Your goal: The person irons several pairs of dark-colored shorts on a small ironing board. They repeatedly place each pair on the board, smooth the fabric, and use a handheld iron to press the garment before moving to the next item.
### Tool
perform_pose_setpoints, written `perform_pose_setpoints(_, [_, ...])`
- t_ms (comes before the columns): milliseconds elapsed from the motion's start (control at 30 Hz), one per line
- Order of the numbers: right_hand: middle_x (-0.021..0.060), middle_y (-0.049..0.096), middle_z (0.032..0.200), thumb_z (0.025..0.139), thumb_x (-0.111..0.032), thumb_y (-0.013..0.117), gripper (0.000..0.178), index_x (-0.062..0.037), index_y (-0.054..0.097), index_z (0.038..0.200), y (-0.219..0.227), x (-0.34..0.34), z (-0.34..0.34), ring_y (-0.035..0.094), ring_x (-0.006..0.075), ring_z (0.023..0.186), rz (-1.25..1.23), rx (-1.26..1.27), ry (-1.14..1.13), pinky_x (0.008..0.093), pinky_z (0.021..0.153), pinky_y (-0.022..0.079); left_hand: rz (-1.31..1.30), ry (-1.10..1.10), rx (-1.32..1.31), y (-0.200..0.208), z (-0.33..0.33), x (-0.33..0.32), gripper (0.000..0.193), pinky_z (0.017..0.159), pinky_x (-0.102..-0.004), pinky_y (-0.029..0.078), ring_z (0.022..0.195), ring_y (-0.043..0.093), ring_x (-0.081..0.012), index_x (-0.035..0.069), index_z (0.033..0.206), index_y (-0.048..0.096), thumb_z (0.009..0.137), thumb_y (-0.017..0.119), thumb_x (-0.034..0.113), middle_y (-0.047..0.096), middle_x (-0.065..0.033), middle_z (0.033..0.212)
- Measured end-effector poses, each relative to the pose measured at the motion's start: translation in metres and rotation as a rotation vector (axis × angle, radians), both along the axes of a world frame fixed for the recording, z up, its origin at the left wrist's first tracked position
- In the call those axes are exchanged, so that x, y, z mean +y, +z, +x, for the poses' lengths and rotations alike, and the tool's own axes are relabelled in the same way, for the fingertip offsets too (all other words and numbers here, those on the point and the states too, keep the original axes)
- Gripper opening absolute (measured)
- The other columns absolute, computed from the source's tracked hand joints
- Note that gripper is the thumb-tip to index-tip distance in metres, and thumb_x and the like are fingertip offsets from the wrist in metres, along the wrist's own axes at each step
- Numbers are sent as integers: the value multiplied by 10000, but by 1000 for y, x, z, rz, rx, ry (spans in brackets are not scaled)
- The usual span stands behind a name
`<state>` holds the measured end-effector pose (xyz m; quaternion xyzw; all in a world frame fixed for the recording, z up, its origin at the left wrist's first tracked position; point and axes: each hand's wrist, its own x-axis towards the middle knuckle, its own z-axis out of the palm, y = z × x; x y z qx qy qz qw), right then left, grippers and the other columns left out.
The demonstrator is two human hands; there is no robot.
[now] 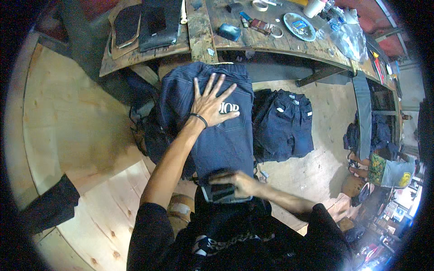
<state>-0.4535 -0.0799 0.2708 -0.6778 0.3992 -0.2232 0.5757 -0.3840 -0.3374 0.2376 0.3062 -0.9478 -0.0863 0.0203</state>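
Folded dark jeans (217,131) lie on wooden desk (77,122). Left hand (210,104) flat, fingers spread — pins cloth smooth, grips nothing. Right hand (239,183) curled over near hem, grip closed on fabric edge — steadies fold. Second folded pile (282,124) beside.

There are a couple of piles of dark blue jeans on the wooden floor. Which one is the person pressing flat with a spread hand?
The taller pile of jeans in the middle, under the left hand. The smaller pile of jeans to its right lies untouched.
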Motion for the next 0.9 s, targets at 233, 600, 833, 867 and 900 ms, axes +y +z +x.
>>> perform_pose_setpoints(233, [192, 633, 1539, 642, -33, 678, 838, -36, 656, 1480, -21, -66, -30, 556, 363, 1475, -270, 75, -326, 537, 1278, 363, -19, 62, 157, -23, 7, -25, 1075, 1195, -866, -21, 1673, 82, -462, 422, 1705, 337, 796, 616, 924, 121, -185, 1825])
perform_pose_setpoints(600, [148, 677, 1496, 669, -136, 699, 765, -37, 695, 1428, -18, -38, -46, 570, 329, 1468, -11, -111, -20, 495, 1296, 344, -44, 90, 123, -19, 1, -23, 1058, 1195, -867, 3, 1673, 93, -454, 437, 1695, 355, 792, 646, 905, 116, -172, 1828])
perform_pose_setpoints(833, [200, 648, 1519, 764, -115, 781, 675, -29, 694, 1428, -24, -2, -46, 544, 388, 1481, 19, 15, -267, 518, 1259, 383, -34, 110, 60, -15, -3, -23, 1071, 1230, -829, 23, 1675, 92, -443, 411, 1695, 368, 785, 692, 874, 115, -171, 1828])
perform_pose_setpoints(867, [210, 640, 1525, 776, -134, 786, 661, -33, 701, 1423, -13, -5, -50, 541, 376, 1486, 200, 17, -148, 523, 1262, 377, -50, 121, 129, -12, -1, -19, 1081, 1230, -829, 31, 1673, 98, -444, 399, 1698, 366, 782, 705, 863, 117, -181, 1824])
perform_pose_setpoints(900, [225, 686, 1447, 793, -194, 814, 592, -28, 734, 1356, -1, -17, -57, 594, 384, 1424, -49, 332, -293, 544, 1240, 399, -88, 146, 193, -11, 2, -13, 1091, 1230, -829, 39, 1671, 105, -446, 387, 1701, 363, 780, 719, 851, 120, -191, 1821])
